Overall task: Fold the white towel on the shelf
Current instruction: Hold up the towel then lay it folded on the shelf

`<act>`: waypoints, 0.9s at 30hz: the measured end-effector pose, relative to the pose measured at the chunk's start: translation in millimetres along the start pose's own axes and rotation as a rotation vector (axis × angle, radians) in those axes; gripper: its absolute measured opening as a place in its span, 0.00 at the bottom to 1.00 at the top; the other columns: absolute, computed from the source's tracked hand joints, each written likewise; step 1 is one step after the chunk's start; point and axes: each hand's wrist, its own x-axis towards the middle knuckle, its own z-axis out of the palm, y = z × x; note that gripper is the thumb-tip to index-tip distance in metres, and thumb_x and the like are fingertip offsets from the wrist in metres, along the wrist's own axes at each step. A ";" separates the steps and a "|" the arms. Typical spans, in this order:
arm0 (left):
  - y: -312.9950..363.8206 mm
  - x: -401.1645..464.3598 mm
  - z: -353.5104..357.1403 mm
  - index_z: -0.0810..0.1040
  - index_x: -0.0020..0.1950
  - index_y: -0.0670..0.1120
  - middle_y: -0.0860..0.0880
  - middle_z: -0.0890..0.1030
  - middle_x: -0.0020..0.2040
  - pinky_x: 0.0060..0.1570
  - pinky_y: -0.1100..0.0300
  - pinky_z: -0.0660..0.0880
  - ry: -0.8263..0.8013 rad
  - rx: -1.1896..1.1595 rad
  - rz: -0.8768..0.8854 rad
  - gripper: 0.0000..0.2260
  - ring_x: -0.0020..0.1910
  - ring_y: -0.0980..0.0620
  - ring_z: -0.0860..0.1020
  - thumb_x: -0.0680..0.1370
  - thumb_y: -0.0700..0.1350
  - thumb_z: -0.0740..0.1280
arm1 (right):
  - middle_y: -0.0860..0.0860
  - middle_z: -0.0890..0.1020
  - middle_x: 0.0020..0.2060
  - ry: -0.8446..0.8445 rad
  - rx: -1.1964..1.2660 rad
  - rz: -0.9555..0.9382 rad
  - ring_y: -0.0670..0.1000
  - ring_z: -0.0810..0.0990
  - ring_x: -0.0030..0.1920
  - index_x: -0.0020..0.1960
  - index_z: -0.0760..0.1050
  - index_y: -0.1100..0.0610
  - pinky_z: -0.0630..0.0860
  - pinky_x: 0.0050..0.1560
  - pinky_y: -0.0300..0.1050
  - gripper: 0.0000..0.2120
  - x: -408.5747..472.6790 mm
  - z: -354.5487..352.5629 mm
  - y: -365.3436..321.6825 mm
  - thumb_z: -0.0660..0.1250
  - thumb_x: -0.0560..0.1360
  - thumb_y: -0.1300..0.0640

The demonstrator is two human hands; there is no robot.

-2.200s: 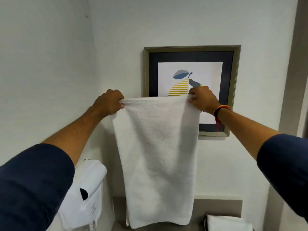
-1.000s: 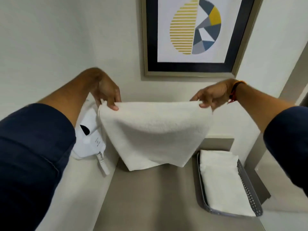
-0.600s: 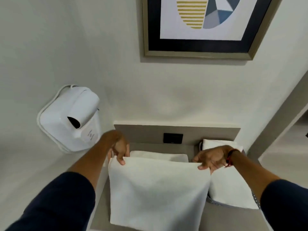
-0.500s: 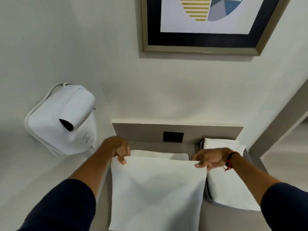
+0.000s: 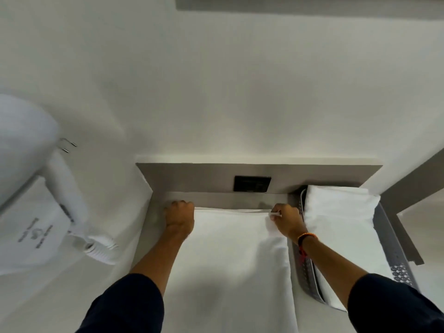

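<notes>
The white towel lies flat on the grey shelf, folded over itself, its far edge close to the shelf's back wall. My left hand is closed on the towel's far left corner. My right hand, with a red and orange band at the wrist, pinches the far right corner. Both hands press the corners down near the back of the shelf. The towel's near end runs out of the frame at the bottom.
A grey perforated tray with another folded white towel stands right of my right hand. A black socket sits in the shelf's back panel. A white wall-mounted hair dryer hangs on the left wall.
The towel hung from both hands in the air, then came down onto the shelf. My hands carried its top edge to the back, doubling it flat. My view tilted downward.
</notes>
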 end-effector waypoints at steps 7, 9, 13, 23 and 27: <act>7.6 3.8 51.0 0.68 0.76 0.44 0.40 0.69 0.75 0.74 0.31 0.57 0.174 0.048 -0.035 0.28 0.75 0.38 0.65 0.76 0.41 0.70 | 0.62 0.79 0.64 0.176 -0.134 -0.100 0.65 0.79 0.60 0.67 0.76 0.59 0.79 0.59 0.59 0.16 -2.3 32.8 11.6 0.66 0.79 0.59; 20.9 -15.8 63.1 0.65 0.79 0.45 0.40 0.66 0.79 0.74 0.29 0.54 0.273 -0.044 0.102 0.27 0.79 0.38 0.62 0.79 0.42 0.65 | 0.63 0.72 0.72 0.284 -0.343 -0.183 0.67 0.73 0.68 0.76 0.69 0.57 0.74 0.65 0.63 0.25 -28.3 49.9 7.9 0.65 0.80 0.54; 59.0 -84.5 100.1 0.60 0.82 0.50 0.46 0.59 0.82 0.75 0.30 0.53 0.271 -0.283 0.294 0.28 0.82 0.43 0.56 0.83 0.59 0.53 | 0.58 0.51 0.83 0.098 -0.416 -0.333 0.65 0.51 0.82 0.83 0.51 0.51 0.51 0.80 0.67 0.32 -104.7 102.7 9.7 0.53 0.83 0.43; 58.2 -113.3 159.1 0.49 0.83 0.56 0.51 0.50 0.84 0.78 0.34 0.48 0.252 -0.342 0.231 0.35 0.83 0.47 0.49 0.80 0.68 0.51 | 0.53 0.45 0.84 0.084 -0.452 -0.381 0.58 0.43 0.84 0.83 0.44 0.46 0.47 0.80 0.70 0.35 -135.4 145.4 46.5 0.48 0.81 0.34; 57.6 -101.8 150.8 0.49 0.83 0.54 0.50 0.49 0.85 0.79 0.34 0.46 0.254 -0.329 0.229 0.34 0.84 0.47 0.47 0.81 0.68 0.50 | 0.53 0.44 0.84 0.069 -0.468 -0.408 0.58 0.42 0.84 0.83 0.43 0.47 0.46 0.80 0.70 0.35 -116.1 137.1 40.1 0.48 0.82 0.34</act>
